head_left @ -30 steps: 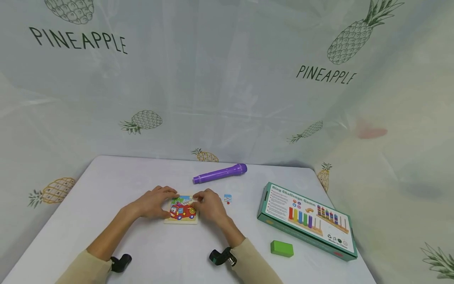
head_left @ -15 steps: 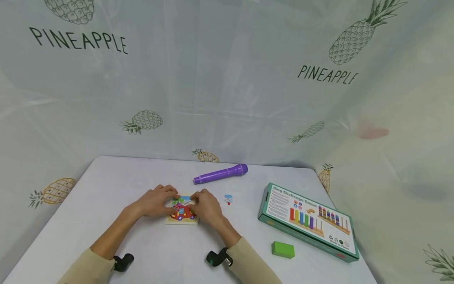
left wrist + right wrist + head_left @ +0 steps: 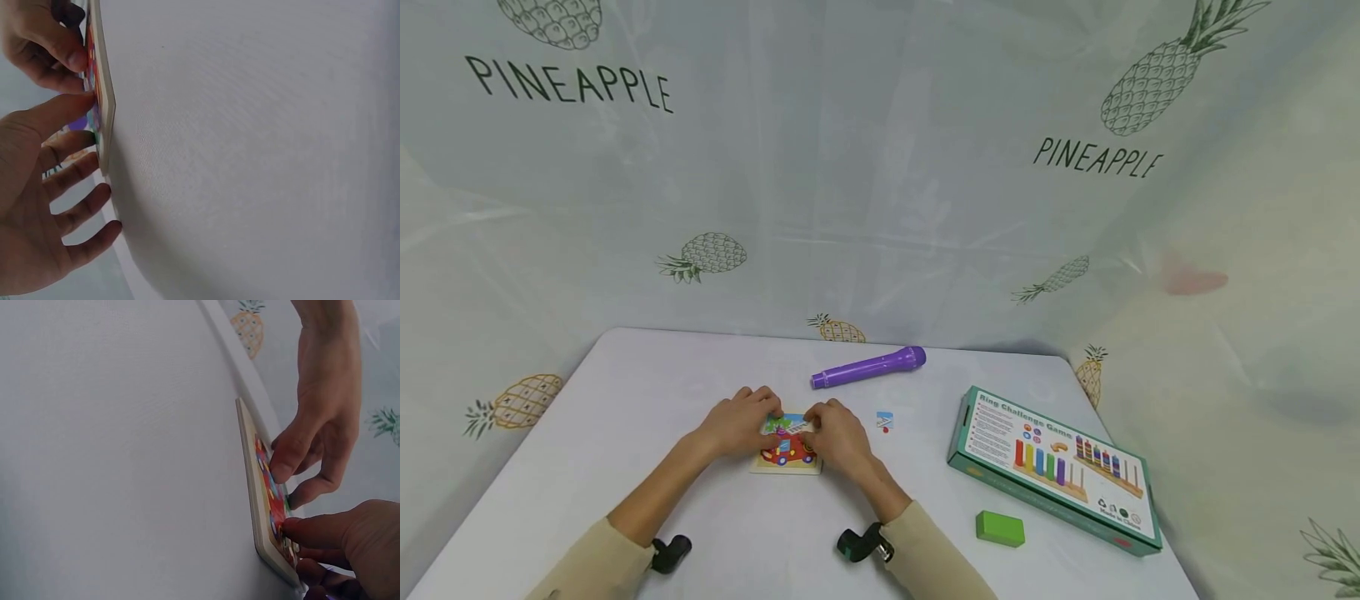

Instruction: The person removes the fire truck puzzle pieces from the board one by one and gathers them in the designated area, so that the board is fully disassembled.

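A small wooden jigsaw puzzle (image 3: 790, 454) with a red fire truck lies on the white table, between both hands. My left hand (image 3: 737, 427) is at its left side; in the left wrist view its thumb (image 3: 65, 111) touches the picture while the other fingers spread along the edge. On the right, my right hand (image 3: 841, 437) pinches a puzzle piece at the upper right of the picture with bent thumb and fingers. The right thumb (image 3: 319, 530) shows low over the board in the right wrist view; the piece is mostly hidden by the fingers.
A loose blue and white puzzle piece (image 3: 885, 421) lies right of the puzzle. Behind stands no wall but a pineapple-print sheet (image 3: 865, 192). A purple toy microphone (image 3: 868, 367), a green block (image 3: 1000, 528) and a Ring Challenge Game box (image 3: 1056, 471) lie on the table (image 3: 760, 542).
My left hand has shifted slightly right, its thumb moving from the puzzle's left edge onto the truck picture. My right hand stays at the upper right, having moved slightly left.
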`<state>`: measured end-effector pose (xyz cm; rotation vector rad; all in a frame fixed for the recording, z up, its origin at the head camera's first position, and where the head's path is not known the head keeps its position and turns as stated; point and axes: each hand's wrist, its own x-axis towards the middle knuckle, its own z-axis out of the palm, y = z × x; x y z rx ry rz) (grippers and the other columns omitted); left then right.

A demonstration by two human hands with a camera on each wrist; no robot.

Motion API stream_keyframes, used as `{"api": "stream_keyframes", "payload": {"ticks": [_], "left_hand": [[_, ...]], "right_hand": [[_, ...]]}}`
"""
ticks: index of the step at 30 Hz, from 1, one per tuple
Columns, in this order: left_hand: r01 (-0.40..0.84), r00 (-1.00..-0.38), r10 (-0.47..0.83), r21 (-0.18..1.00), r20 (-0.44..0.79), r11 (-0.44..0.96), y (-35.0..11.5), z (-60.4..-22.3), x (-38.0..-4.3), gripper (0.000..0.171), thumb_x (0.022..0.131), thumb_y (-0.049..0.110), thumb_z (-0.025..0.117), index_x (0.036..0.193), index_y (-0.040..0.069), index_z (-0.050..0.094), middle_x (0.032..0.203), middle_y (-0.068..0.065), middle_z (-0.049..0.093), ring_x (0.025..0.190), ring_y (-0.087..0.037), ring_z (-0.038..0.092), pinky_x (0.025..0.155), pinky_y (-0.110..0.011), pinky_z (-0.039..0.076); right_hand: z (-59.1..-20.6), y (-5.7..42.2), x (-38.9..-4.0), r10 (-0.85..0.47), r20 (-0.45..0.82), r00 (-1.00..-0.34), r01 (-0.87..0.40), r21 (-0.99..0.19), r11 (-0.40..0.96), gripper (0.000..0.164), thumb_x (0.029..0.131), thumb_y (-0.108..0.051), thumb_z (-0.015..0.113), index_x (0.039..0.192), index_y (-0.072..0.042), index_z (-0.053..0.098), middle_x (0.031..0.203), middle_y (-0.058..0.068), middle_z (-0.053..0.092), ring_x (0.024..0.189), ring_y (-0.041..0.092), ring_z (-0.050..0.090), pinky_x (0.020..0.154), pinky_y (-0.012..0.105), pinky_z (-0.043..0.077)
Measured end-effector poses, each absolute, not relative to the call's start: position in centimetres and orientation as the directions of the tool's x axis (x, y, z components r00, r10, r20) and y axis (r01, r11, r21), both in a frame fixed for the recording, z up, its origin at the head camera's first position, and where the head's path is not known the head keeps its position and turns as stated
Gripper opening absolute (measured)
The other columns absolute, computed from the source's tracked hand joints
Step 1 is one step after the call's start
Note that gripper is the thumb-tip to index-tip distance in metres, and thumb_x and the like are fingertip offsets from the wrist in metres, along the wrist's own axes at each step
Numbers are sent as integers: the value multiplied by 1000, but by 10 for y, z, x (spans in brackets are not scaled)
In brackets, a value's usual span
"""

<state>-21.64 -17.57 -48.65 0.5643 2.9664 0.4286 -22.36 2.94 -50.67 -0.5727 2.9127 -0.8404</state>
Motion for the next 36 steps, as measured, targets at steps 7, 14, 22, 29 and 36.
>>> {"api": "stream_keyframes", "payload": {"ticks": [7, 14, 22, 29, 36], "left_hand": [[347, -931, 366, 271, -19, 898, -174, -489, -217, 36, 82, 41, 81, 104, 16, 69, 122, -5, 61, 105, -28, 55, 78, -50, 54], [327, -940, 340, 249, -11, 912, -171, -492, -215, 34, 82, 45, 81, 97, 18, 67, 116, -3, 62, 100, -27, 56, 76, -52, 51], [314, -944, 330, 255, -22, 915, -168, -490, -219, 34, 81, 44, 82, 96, 19, 67, 117, -3, 62, 103, -29, 56, 80, -57, 49], [293, -950, 311, 257, -29, 921, -169, -493, -222, 33, 80, 44, 82, 95, 20, 66, 119, -2, 61, 104, -29, 55, 82, -57, 48], [296, -949, 314, 263, -29, 918, -170, -494, -223, 32, 80, 45, 82, 95, 21, 66, 119, -2, 61, 103, -28, 55, 80, -56, 49]], "right_hand": [[-512, 26, -225, -349, 54, -936, -326, -512, 795, 34, 86, -36, 80, 109, -13, 73, 84, -6, 52, 71, 8, 48, 61, 24, 40], [-513, 25, -223, -352, 28, -936, -317, -502, 804, 35, 86, -37, 79, 108, -13, 71, 87, -5, 54, 70, 8, 48, 60, 23, 40], [-511, 27, -224, -343, 28, -939, -307, -519, 798, 35, 85, -37, 80, 107, -12, 69, 85, -6, 52, 71, 8, 48, 61, 23, 40], [-507, 25, -226, -342, 6, -940, -280, -588, 759, 29, 86, -33, 80, 102, -13, 64, 81, -7, 53, 69, 7, 49, 59, 24, 40], [-504, 25, -228, -322, 5, -947, -246, -658, 712, 16, 93, -30, 73, 92, -16, 65, 79, -8, 56, 70, 7, 51, 61, 24, 42]]}}
